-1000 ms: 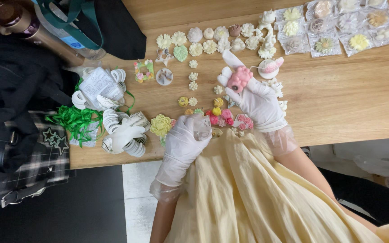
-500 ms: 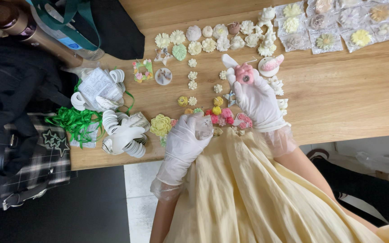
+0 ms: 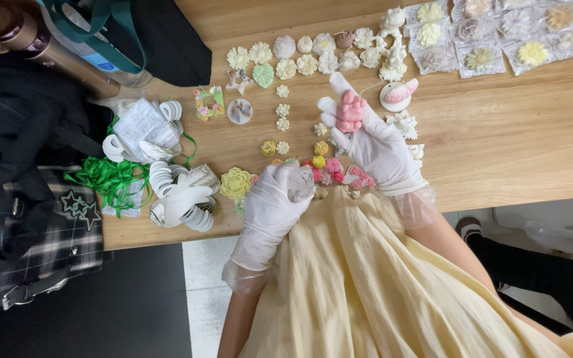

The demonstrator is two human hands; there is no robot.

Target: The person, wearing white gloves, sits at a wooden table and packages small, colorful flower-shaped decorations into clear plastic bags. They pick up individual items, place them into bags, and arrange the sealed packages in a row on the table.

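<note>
Comparing the head view w/ the two earlier pics: very little has been moved. The right hand (image 3: 376,149), gloved, is held raised over the wooden table (image 3: 512,139) much as before, fingers curled loosely round a pink bear-shaped piece (image 3: 350,111), which is pinched between thumb and fingertips and kept clear of the tabletop. Over the last sec. the piece appears to have been turned slightly and kept in roughly the same spot, so it seems to be under inspection rather than being put down.

The left hand (image 3: 274,202), also gloved, is kept low at the near table edge, closed into a loose fist. A small pale item (image 3: 302,187) seems to be gripped at the fingertips, but what it is can't be told. Its position is approx. unchanged from the earlier pics.

Between the two hands, a cluster of small pink and yellow flower pieces (image 3: 329,169) is left undisturbed. Just left of the left hand sits a yellow flower (image 3: 235,182); further left, white paper rolls (image 3: 180,199) and green ribbon (image 3: 111,179). Beyond the right hand's fingertips, rows of cream and white moulded flowers (image 3: 306,63) are laid out; to its far right, clear packets (image 3: 482,56) w/ more pieces. A round white disc with a pink shape (image 3: 398,95) lies just right of the held bear.
</note>
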